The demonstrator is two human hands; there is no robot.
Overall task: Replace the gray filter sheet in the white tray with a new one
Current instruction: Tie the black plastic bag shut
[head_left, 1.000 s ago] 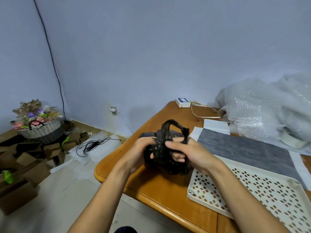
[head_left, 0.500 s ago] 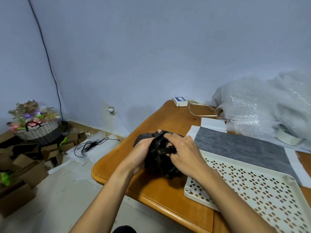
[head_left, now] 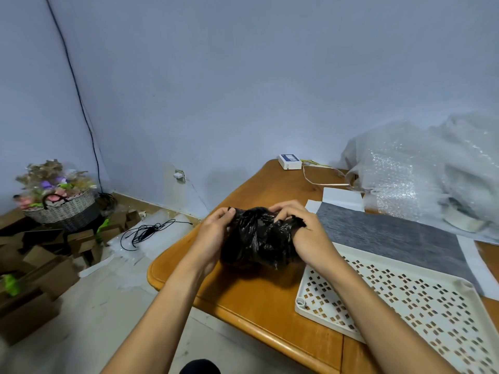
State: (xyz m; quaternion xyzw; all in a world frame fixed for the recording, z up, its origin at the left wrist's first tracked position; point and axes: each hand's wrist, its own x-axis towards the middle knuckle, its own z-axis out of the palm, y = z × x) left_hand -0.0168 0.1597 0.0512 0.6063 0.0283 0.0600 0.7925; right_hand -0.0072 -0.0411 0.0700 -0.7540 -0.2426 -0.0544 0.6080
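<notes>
- Both hands are clamped on a crumpled black bag. It sits bunched between them, low over the wooden surface, near its rounded corner.
- The left hand grips the bag's left side, with the fingers curled over the top edge.
- The right hand grabs the bag from the right, fingers dug into the plastic. A bit of bag pokes up over the knuckles.
- The white tray lies flat just right of the right hand, and its near corner runs under that wrist. You can see the surface through its diamond cutouts.
- The gray sheet is outside the tray. It lies flat just past the tray's far edge, right of the right hand, on white paper.
- Further right of that there's a big heap of bubble wrap.
- A small white box sits well beyond the hands at the far edge of the surface.
- Left of the left hand, down on the floor, there's a black cable, a basket of flowers and some cardboard boxes.
</notes>
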